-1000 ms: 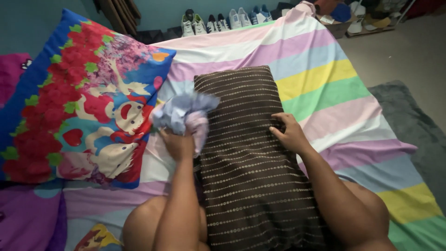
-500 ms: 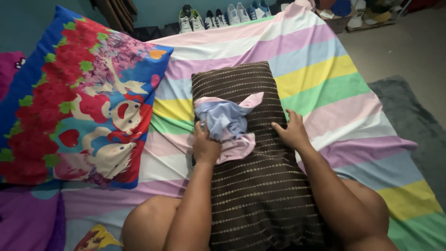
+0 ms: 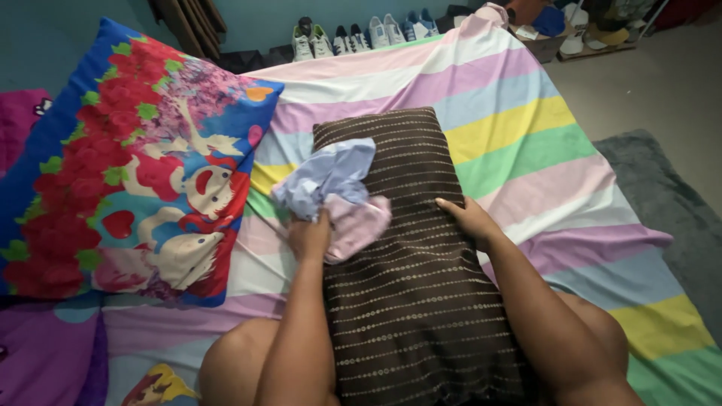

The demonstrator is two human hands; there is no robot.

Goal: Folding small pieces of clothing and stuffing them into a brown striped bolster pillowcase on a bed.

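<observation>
Lying bunched on the left edge of the brown striped pillow (image 3: 410,301), the blue and pink cloth (image 3: 331,192) is clenched just above the left hand (image 3: 310,237), while the right hand (image 3: 470,218) rests flat, fingers spread, beside it on the pillow.

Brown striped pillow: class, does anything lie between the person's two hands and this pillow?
Partly. The right hand rests flat on the brown striped pillow with nothing between. The left hand has its grip on a bunched blue and pink cloth, which lies between that hand and the pillow's upper left part.
</observation>
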